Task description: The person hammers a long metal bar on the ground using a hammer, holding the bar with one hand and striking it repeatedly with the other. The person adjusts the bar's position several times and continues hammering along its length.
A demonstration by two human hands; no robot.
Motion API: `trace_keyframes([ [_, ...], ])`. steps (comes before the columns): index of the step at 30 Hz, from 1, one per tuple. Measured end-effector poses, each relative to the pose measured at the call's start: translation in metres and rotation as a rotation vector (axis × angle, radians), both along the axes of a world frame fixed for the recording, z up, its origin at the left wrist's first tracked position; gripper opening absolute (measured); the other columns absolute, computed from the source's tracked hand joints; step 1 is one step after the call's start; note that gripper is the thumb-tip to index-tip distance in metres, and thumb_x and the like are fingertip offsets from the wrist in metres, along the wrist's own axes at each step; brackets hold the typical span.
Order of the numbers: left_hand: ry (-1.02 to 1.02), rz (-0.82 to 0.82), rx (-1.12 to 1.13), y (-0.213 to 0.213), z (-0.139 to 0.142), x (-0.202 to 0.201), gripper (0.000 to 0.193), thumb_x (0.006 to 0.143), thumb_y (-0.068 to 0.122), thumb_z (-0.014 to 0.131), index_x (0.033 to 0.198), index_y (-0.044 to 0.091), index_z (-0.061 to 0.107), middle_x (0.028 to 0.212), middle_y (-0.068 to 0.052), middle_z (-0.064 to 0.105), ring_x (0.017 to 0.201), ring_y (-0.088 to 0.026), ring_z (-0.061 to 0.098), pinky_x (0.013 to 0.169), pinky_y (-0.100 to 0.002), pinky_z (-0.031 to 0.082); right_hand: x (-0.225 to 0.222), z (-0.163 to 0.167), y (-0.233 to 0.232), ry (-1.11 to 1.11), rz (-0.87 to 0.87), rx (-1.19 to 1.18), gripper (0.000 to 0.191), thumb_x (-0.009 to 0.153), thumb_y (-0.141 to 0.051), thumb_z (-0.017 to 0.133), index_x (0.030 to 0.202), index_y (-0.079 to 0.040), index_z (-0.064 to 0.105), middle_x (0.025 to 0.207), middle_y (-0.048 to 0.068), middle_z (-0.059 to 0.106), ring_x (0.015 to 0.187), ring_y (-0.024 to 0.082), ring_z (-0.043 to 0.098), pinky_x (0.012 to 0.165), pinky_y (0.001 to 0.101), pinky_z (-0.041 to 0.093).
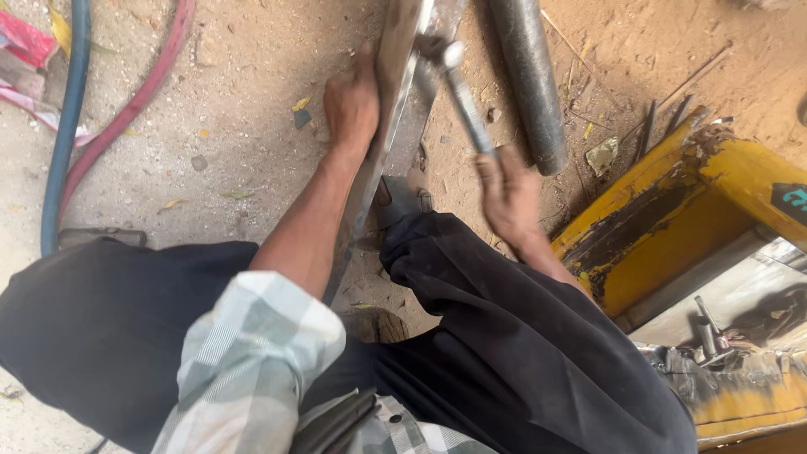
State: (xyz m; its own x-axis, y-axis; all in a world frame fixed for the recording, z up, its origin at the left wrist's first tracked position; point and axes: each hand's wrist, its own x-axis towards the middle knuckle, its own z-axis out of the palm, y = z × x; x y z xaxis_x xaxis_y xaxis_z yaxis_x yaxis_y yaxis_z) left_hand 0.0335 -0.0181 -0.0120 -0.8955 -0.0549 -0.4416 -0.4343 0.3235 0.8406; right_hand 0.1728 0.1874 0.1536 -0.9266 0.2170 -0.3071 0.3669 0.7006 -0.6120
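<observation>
Centrally, left hand (351,105) pressed flat on metal bar (395,92); right hand (508,197) beside it, clenched on hammer (465,97)

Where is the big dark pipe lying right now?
In the head view, the dark pipe lies on the sandy ground at the upper right, just beyond the right hand and left of the yellow metal frame.
</observation>
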Motion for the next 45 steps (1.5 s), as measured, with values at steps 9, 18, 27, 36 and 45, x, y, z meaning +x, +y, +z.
trace_keyframes([
  [9,-0.117,0.009,-0.196,0.014,-0.027,-0.014,0.073,0.1,0.06,0.048,0.086,-0.008,0.071,0.086,-0.033,0.07,0.084,-0.05,0.069,0.076,-0.055,0.05,-0.011,0.027,0.018,0.422,0.121,-0.252,0.036,0.113,-0.035,0.049,0.11,-0.002,0.061,0.073,0.007,0.061,0.054,0.018,0.057,0.045,0.0351,0.045],
  [18,-0.15,0.005,-0.098,0.018,-0.002,-0.015,0.068,0.099,0.056,0.046,0.089,-0.004,0.075,0.085,-0.03,0.072,0.085,-0.051,0.073,0.08,-0.056,0.051,0.015,-0.015,0.028,0.407,-0.009,-0.033,0.035,0.118,-0.034,0.042,0.108,-0.004,0.055,0.066,0.008,0.053,0.045,0.021,0.048,0.043,0.034,0.036],
  [27,-0.26,0.065,-0.126,0.01,0.031,-0.028,0.071,0.099,0.057,0.047,0.085,-0.007,0.075,0.089,-0.031,0.074,0.088,-0.047,0.071,0.081,-0.056,0.048,0.007,-0.036,0.017,0.311,-0.105,0.005,0.037,0.113,-0.036,0.044,0.112,-0.001,0.055,0.073,0.007,0.06,0.047,0.016,0.051,0.037,0.033,0.042],
  [36,-0.198,0.008,-0.087,0.002,-0.002,-0.006,0.081,0.099,0.068,0.041,0.067,-0.003,0.065,0.064,-0.019,0.064,0.061,-0.029,0.065,0.061,-0.049,0.048,-0.014,-0.013,0.004,-0.101,0.142,0.166,0.038,0.111,-0.035,0.056,0.099,0.0,0.055,0.054,0.018,0.053,0.045,0.034,0.055,0.044,0.0479,0.044],
  [45,-0.131,-0.054,0.015,-0.008,0.01,0.012,0.07,0.102,0.067,0.04,0.058,0.014,0.05,0.053,0.003,0.037,0.048,-0.013,0.041,0.045,-0.04,0.028,-0.004,0.003,-0.002,-0.019,-0.064,-0.109,0.036,0.114,-0.032,0.055,0.105,0.001,0.064,0.069,0.01,0.061,0.051,0.019,0.054,0.04,0.0336,0.045],
])
